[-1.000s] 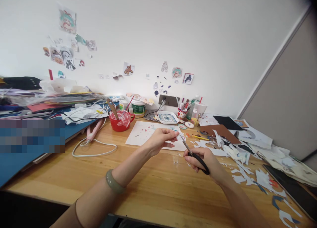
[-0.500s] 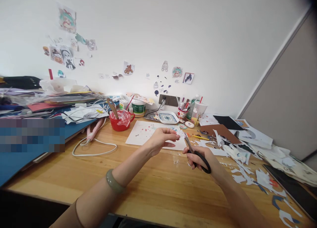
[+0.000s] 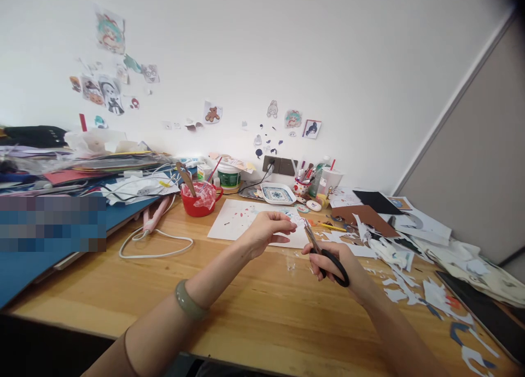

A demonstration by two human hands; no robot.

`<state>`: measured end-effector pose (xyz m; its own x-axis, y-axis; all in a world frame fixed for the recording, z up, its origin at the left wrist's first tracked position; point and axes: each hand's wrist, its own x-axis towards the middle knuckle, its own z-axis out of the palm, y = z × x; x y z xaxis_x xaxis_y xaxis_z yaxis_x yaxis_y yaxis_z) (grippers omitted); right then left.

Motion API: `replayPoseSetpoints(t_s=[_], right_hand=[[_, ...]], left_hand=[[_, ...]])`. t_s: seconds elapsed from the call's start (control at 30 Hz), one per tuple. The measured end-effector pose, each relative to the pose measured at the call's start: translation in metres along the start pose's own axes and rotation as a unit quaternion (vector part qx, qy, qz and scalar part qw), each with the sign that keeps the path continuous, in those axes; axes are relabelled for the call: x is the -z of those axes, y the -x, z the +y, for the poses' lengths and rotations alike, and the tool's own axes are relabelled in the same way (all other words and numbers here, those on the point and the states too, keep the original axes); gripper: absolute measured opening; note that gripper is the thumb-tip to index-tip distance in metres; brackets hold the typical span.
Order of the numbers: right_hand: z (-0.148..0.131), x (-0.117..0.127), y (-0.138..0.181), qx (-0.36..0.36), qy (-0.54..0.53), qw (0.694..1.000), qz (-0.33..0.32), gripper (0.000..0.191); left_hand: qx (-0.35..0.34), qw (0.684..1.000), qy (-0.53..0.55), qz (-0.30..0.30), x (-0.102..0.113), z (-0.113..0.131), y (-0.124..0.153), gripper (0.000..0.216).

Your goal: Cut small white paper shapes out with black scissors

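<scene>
My left hand [image 3: 264, 230] pinches a small paper cutout [image 3: 296, 219] above the wooden desk [image 3: 254, 300]; a green bangle sits on that wrist. My right hand [image 3: 334, 259] grips black-handled scissors [image 3: 324, 254], whose blades point up and left at the cutout's edge. A white sheet with small coloured bits [image 3: 246, 218] lies just behind both hands. Tiny paper snippets [image 3: 292, 266] lie on the wood below the cutout.
A red cup with a wooden stick [image 3: 200, 198] stands at the back left beside a white cable [image 3: 153, 246]. A patterned dish [image 3: 278, 194], pen pot and white cup [image 3: 328, 180] line the wall. Paper scraps [image 3: 410, 289] and card cover the right side. Piled papers sit far left.
The scissors have tilted more upright and come closer to the cutout. My right hand shifted slightly left and up. The left hand has stayed nearly still.
</scene>
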<state>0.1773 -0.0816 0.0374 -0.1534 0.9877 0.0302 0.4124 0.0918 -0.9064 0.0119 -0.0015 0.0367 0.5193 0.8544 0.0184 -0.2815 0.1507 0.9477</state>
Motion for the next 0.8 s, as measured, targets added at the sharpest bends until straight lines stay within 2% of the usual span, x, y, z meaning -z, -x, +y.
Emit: replayPoseSetpoints(t_s=[0.8], right_hand=[[0.0038,0.0018,0.0,-0.004,0.009,1.0,-0.02,0.024]], left_hand=[[0.03,0.999,-0.006,-0.018,0.0022,0.0042,0.0005,0.018]])
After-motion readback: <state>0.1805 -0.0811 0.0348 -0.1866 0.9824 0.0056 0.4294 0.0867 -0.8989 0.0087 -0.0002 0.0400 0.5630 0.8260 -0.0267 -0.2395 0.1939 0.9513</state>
